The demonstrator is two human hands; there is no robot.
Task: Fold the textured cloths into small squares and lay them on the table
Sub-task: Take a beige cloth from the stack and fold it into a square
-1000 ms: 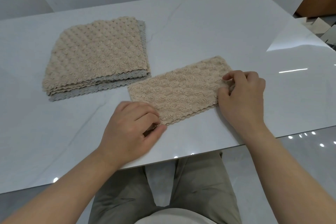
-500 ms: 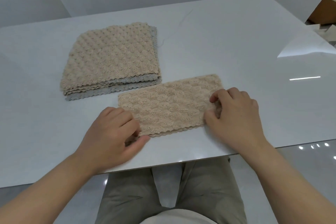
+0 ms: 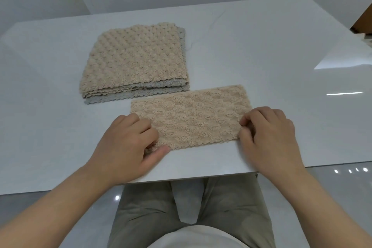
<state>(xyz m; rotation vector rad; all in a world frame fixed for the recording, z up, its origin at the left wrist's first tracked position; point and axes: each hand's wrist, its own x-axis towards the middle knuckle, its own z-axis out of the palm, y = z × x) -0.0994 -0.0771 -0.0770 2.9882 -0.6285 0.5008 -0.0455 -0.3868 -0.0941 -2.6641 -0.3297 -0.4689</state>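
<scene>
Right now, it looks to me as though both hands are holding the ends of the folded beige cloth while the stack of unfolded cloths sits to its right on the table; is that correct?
Not quite: the head view shows the stack of unfolded cloths behind and to the left of the folded beige cloth, not to its right. The rest holds: the left hand and right hand grip its ends on the table.

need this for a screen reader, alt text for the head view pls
Two hands, left and right, pinch the ends of a beige cloth folded into a strip on a white table. A stack of beige and grey cloths lies behind it.
</scene>
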